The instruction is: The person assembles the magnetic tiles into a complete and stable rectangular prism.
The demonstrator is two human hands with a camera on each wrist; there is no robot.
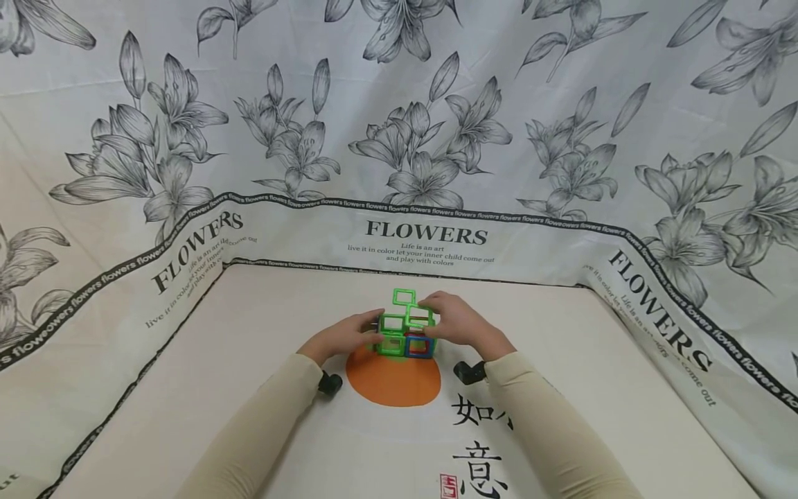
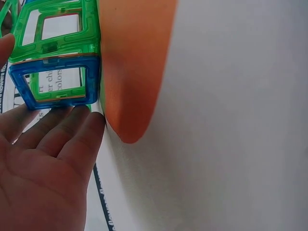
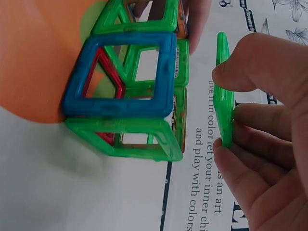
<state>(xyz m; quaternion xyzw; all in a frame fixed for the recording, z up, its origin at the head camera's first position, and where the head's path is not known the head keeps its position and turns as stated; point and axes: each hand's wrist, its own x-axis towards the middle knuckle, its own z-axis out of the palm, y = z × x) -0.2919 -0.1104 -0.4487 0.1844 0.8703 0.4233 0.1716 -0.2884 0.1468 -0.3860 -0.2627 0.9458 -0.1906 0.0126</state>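
Observation:
A block built of square magnetic tiles point(image 3: 166, 72), green with blue and red frames, stands at the far edge of the orange disc. My left hand point(image 1: 339, 338) holds its left end, thumb on one side and fingers reaching along another; a blue tile point(image 2: 93, 79) faces that palm. My right hand point(image 1: 458, 320) pinches a green magnetic tile point(image 3: 224, 110) between thumb and fingertips, above the block. Seen edge-on in the right wrist view, it stands apart from the block. A second green square frame point(image 1: 404, 303) adjoins it at the upper left in the head view.
The orange disc point(image 1: 394, 381) is printed on the pale table cover point(image 1: 299, 443), with black characters point(image 1: 476, 464) to its right. Behind the table hangs a white flower-print curtain point(image 1: 299, 235). Black wrist-camera mounts point(image 1: 469, 372) sit under the sleeves.

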